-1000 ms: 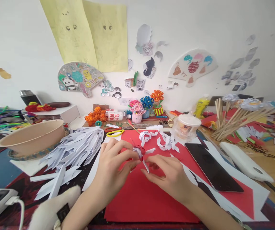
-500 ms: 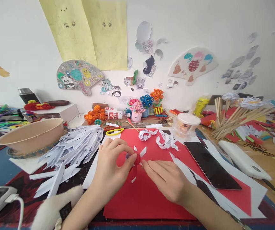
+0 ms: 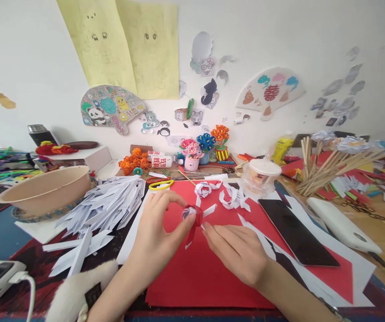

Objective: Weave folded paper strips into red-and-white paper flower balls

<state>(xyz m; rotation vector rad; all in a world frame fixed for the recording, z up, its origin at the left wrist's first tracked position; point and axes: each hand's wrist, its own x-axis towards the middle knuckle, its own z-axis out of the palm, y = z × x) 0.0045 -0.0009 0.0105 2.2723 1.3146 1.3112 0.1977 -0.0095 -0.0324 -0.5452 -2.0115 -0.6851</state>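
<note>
Between thumb and fingers, my left hand (image 3: 157,226) pinches a small paper flower (image 3: 188,211) with a whitish-purple centre and red paper around it. White-tipped strip ends stick out from its side and below. My right hand (image 3: 241,250) is closed, its fingertips pinching the end of a paper strip at the flower's right edge; the fingers partly hide that strip. Both hands are above a stack of red paper sheets (image 3: 209,284). Just beyond lie a white paper rose (image 3: 203,189) on a thin stick and a curled piece of folded white paper (image 3: 232,199).
Left are a pile of white paper strips (image 3: 107,205), a beige basin (image 3: 44,190) and a white plush object (image 3: 80,290). Yellow-handled scissors (image 3: 161,184) lie behind my left hand. A black phone (image 3: 296,230), a white power bank (image 3: 343,226) and wooden sticks (image 3: 330,167) are right.
The flower has turned in my left fingers, so its whitish-purple centre shows more. Both hands have shifted slightly right, and the red strip with its white end now hangs lower left.
</note>
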